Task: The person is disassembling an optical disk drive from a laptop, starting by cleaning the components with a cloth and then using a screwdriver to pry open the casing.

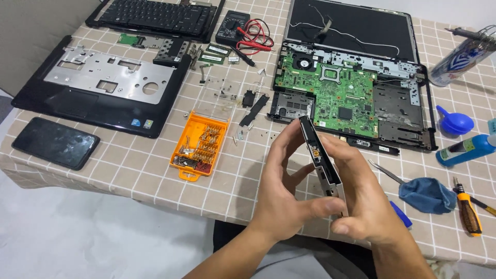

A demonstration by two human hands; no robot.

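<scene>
Bench: one bench (129,170) under a beige checked cloth, seen from above.
Phone: one dark phone (55,142), face up near the left edge.
Palm-rest cover: one black laptop cover with a silver plate (103,82), lying flat beyond the phone.
Keyboard: one black keyboard (155,16) at the far edge.
Bit case: one orange screwdriver bit case (200,146), open, with small loose screws scattered just beyond it.
Meter: one dark multimeter (232,26) with red and black leads coiled beside it.
Left hand: the left hand (281,199) grips the drive from the left, thumb pressed on its near end, fingers (284,142) curled round its far side.
Drive: one slim grey optical drive (323,165), held edge-up above the bench's near edge, between both hands.
Right hand: the right hand (361,201) clamps the drive from the right, fingers closed on its edge.
Laptop base: one opened laptop base with a green circuit board (336,95), just beyond the hands; its near edge is partly hidden by the drive.
Right side: one tweezers (385,172), one blue cloth (428,194), one orange-handled screwdriver (469,213), one blue bottle (465,150), one blue air blower (454,123), one can (460,61).
</scene>
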